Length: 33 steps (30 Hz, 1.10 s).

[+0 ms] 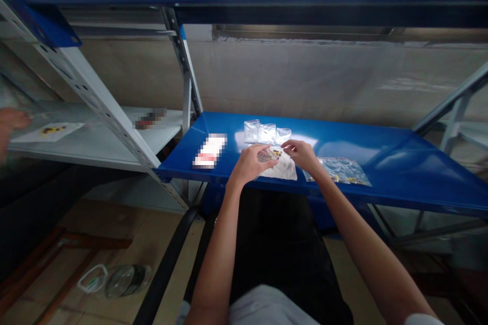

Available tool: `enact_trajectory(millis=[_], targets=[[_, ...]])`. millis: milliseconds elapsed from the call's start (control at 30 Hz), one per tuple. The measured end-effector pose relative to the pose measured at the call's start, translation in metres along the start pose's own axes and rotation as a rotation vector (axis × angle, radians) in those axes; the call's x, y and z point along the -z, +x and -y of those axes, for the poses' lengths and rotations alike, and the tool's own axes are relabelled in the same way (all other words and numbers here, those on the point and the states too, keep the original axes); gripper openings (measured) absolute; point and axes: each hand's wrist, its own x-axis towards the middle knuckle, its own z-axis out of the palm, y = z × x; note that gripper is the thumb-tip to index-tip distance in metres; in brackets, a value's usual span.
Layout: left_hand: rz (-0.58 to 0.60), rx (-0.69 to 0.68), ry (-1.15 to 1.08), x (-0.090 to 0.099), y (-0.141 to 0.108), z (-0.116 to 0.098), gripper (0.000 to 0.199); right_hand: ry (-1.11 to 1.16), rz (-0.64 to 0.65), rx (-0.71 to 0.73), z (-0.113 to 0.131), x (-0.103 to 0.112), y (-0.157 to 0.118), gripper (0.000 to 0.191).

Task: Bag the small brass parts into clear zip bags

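My left hand (249,164) is closed on a small clear plastic bag (264,155), held between thumb and fingers over a white sheet (286,168). Small yellow and dark pieces (277,153) show on the sheet, between my two hands. From the right, my right hand (303,155) reaches over the sheet's edge with its fingertips drawn together; whatever they pinch is too small to make out. Behind the sheet lie several small clear bags (267,133) in a row. A larger clear zip bag (345,171) with yellow pieces inside lies beside my right forearm.
The blue shelf (400,162) carries these things, with a blurred-out white and red item (210,151) at its left. A metal upright (89,94) separates it from a white shelf (102,134), where another person's hand (14,118) is near a paper (49,132). A plastic bottle (125,281) lies on the floor.
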Motion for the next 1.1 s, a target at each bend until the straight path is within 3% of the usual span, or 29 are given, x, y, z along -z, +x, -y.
enact_trajectory(millis=[200,567,700,867,1000,1100], targets=[[0.002,-0.005,0.006,0.003,0.000,0.000,0.053,-0.249,0.000,0.091,-0.016,-0.017,0.000,0.025],[0.002,0.003,-0.036,0.005,0.001,0.002,0.053,-0.367,0.023,0.093,-0.018,-0.019,0.001,0.022],[0.011,0.005,-0.033,0.004,0.000,0.001,0.054,-0.196,-0.006,0.066,-0.005,-0.006,0.002,0.012],[0.020,0.024,-0.048,0.001,0.001,0.002,0.057,0.240,0.052,0.165,0.024,0.014,-0.002,0.013],[0.030,0.021,-0.079,0.001,0.001,0.003,0.057,0.272,0.100,0.251,0.047,0.018,-0.010,0.018],[0.034,0.002,-0.095,0.001,0.001,0.002,0.055,0.325,0.170,0.240,0.052,0.016,-0.011,0.021]])
